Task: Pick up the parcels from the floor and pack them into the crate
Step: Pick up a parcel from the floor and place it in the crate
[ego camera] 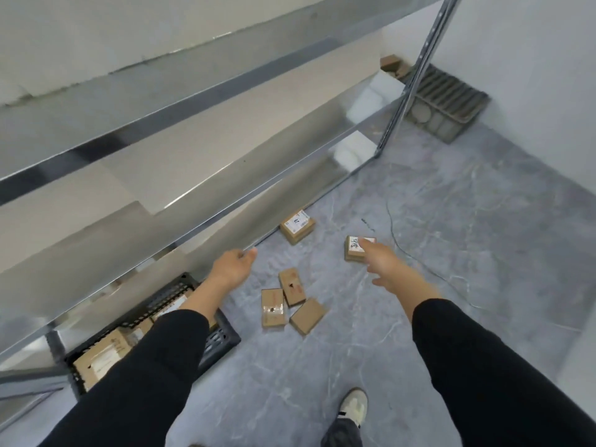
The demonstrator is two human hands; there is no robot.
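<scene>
On the grey floor (pixel 419 221), my empty, spread right hand (pixel 383 266) reaches a parcel (pixel 353 250) beyond the crate (pixel 222 337); my empty left hand (pixel 232 266) steadies me.

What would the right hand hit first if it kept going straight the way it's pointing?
Most likely the parcel with handwriting: the right hand reaches with open fingers, its fingertip overlapping that parcel's top. Contact can't be confirmed from one view.

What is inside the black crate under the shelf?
The black crate holds at least one labelled cardboard parcel, with more beside it. The left sleeve covers the middle, so the count is unclear.
</scene>
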